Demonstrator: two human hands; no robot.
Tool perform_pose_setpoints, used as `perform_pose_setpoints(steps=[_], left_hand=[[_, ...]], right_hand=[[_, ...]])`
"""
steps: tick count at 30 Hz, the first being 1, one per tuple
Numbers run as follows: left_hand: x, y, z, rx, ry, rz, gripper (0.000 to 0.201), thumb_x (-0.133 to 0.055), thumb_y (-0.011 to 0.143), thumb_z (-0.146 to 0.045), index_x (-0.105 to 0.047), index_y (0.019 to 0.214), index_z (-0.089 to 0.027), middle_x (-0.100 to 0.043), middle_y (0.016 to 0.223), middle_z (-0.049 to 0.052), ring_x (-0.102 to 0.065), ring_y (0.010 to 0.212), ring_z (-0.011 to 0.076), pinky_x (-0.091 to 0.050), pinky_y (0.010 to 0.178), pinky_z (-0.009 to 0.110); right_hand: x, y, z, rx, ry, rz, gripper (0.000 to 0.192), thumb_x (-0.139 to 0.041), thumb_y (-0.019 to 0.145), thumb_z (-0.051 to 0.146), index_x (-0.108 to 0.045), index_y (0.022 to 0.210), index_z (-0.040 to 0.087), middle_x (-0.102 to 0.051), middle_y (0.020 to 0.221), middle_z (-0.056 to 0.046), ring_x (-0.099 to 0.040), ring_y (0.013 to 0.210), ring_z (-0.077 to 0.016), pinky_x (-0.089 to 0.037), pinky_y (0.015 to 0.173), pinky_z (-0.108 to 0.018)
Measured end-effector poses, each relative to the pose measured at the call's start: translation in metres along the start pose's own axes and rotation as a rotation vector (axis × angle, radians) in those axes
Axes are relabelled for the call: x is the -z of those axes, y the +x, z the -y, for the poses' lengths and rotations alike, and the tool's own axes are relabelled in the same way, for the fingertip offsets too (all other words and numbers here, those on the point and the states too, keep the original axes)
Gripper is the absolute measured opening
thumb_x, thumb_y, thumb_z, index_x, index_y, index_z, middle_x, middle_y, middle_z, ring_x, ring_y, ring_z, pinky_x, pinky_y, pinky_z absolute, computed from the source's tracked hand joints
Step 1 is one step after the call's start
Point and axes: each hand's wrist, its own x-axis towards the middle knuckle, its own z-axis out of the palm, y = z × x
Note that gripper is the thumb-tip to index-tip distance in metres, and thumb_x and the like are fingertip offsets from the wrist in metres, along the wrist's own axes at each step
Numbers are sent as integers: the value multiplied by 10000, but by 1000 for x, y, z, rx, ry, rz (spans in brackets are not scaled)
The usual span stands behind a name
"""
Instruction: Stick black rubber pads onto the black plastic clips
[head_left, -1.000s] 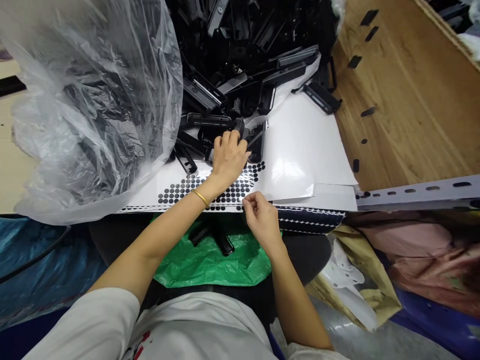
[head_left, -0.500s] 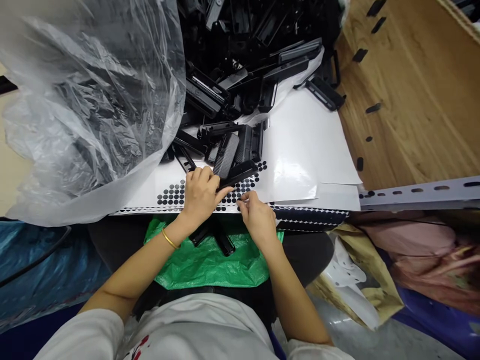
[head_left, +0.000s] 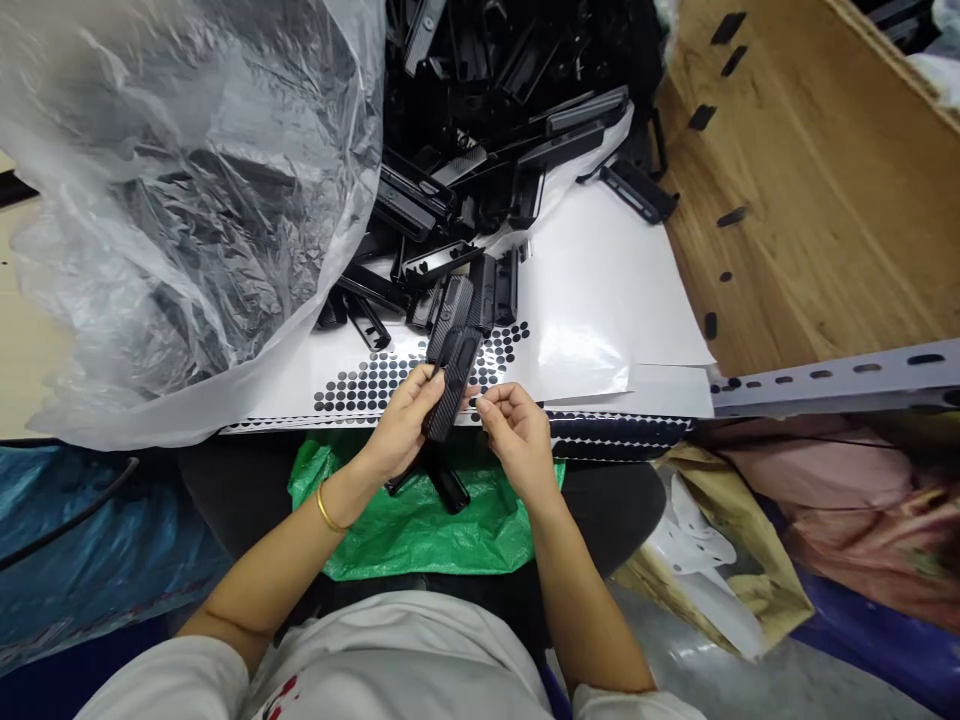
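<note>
My left hand [head_left: 403, 425] is closed around the lower end of a black plastic part [head_left: 454, 385] with a carbon-fibre pattern, its patterned face turned up. To the right of that part, my right hand [head_left: 519, 432] has thumb and forefinger pinched together near its edge. What the pinch holds, if anything, is too small to make out. Both hands are over the front edge of a white sheet with round black stickers [head_left: 360, 388]. Just beyond the held part lie several similar black parts [head_left: 484, 290].
A heap of black parts [head_left: 517, 60] fills the back. Clear plastic film [head_left: 225, 200] covers the left side. White sheets [head_left: 600, 290] lie to the right, beside a wooden board [head_left: 810, 200] with black stickers. A green bag [head_left: 420, 545] with black parts rests on my lap.
My left hand has lifted the black part from among the others, drawn it towards me and tilted it more upright. The right hand stays nearly in place, still pinched.
</note>
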Motion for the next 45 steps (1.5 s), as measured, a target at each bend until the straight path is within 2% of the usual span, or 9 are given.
perform_pose_setpoints(steps=[2, 4, 11, 19, 24, 28, 33, 37, 45], left_hand=[[1, -8, 5, 160, -196, 22, 285, -645, 772, -414, -572, 927, -187, -645, 809, 11, -624, 774, 148, -496, 736, 275], [1, -12, 8, 203, -264, 15, 304, -679, 746, -387, -581, 945, -179, -647, 785, 4, -628, 741, 140, -504, 704, 258], [0, -18, 8, 183, -247, -16, 298, -683, 754, -368, -580, 957, -175, -646, 777, -9, -588, 658, 91, -472, 606, 190], [-5, -20, 10, 148, -229, -102, 323, -690, 745, -374, -560, 965, -177, -647, 876, 6, -616, 833, 130, -495, 757, 240], [0, -18, 11, 140, -161, -136, 336, -699, 722, -453, -532, 783, -168, -600, 714, -33, -583, 667, 87, -493, 656, 204], [7, -16, 6, 250, -170, 20, 352, -650, 758, -490, -544, 832, -163, -676, 875, 38, -659, 773, 154, -551, 717, 301], [13, -16, 7, 331, -187, 98, 353, -641, 801, -388, -495, 1071, -214, -684, 1004, 51, -690, 794, 167, -575, 722, 334], [14, -17, 10, 348, -166, 105, 443, -625, 816, -361, -454, 1206, -239, -686, 979, 49, -693, 763, 164, -579, 694, 322], [14, -16, 7, 348, -121, 93, 487, -633, 805, -367, -463, 1241, -233, -699, 893, 40, -682, 755, 162, -579, 663, 302]], right_hand=[[-4, -1, 3, -37, 132, 38, 202, -550, 810, 392, -482, 752, 211, -468, 579, 53, -355, 457, -76, -276, 437, -205], [-8, -2, 4, -58, 175, 56, 216, -568, 798, 402, -482, 746, 210, -468, 585, 51, -356, 461, -74, -266, 425, -201], [-19, -3, -2, -16, 86, 5, 173, -543, 813, 348, -480, 734, 207, -451, 606, 52, -413, 515, -85, -315, 468, -206], [-22, -5, 5, 95, -220, 2, 115, -460, 838, 273, -441, 741, 215, -515, 628, 34, -478, 525, -102, -372, 529, -233], [-17, -2, 5, 98, -416, 12, 94, -463, 818, 241, -413, 740, 222, -506, 614, 35, -474, 520, -111, -370, 546, -247], [-5, 3, 3, 18, -103, -75, 122, -505, 817, 319, -435, 783, 225, -465, 663, 42, -446, 537, -98, -375, 504, -226], [-1, 3, 5, -81, 359, 24, 214, -617, 757, 321, -449, 860, 235, -455, 729, 61, -402, 499, -54, -384, 443, -185], [-8, 2, 4, -126, 385, 28, 243, -629, 738, 291, -431, 867, 234, -483, 748, 69, -454, 477, -41, -443, 439, -179], [-11, 4, -1, -152, 343, 39, 251, -626, 734, 287, -407, 841, 230, -502, 745, 89, -529, 433, -28, -467, 423, -160]])
